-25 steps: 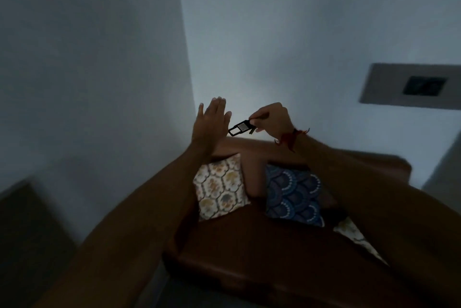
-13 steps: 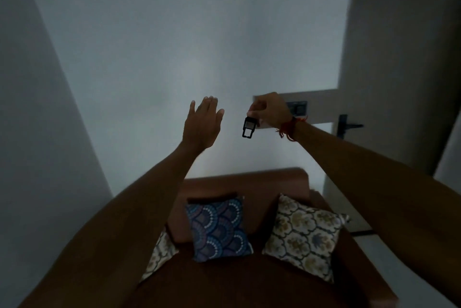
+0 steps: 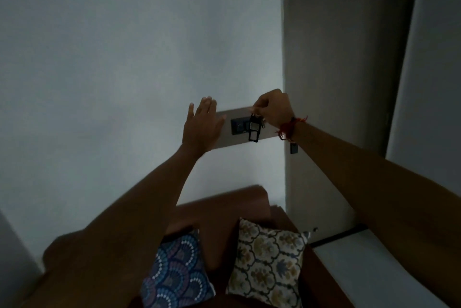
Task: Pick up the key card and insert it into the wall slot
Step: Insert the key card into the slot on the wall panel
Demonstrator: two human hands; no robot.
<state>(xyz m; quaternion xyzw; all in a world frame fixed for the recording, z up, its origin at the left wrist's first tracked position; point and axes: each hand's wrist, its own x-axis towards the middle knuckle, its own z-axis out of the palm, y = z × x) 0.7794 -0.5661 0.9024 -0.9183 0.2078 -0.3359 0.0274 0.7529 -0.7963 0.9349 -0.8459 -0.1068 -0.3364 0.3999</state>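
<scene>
The room is dim. My right hand (image 3: 273,107) pinches the top of a small dark key card (image 3: 254,130) with keys on a ring, and the card hangs down in front of the wall. Right behind it sits a dark slot unit (image 3: 239,127) set in a pale wall panel (image 3: 267,133). The card overlaps the right side of that unit; whether it touches is unclear. My left hand (image 3: 202,127) is raised flat with fingers apart, just left of the slot unit, covering the panel's left end. A red thread circles my right wrist.
A door (image 3: 349,71) with a dark handle (image 3: 293,148) stands right of the panel. Below is a brown sofa (image 3: 249,205) with a blue patterned cushion (image 3: 178,275) and a cream floral cushion (image 3: 268,258). Bare wall fills the left.
The view has swung right, so the wall panel and door now sit in the middle. Both hands have come up to the panel, and the key card now hangs vertically over the slot unit.
</scene>
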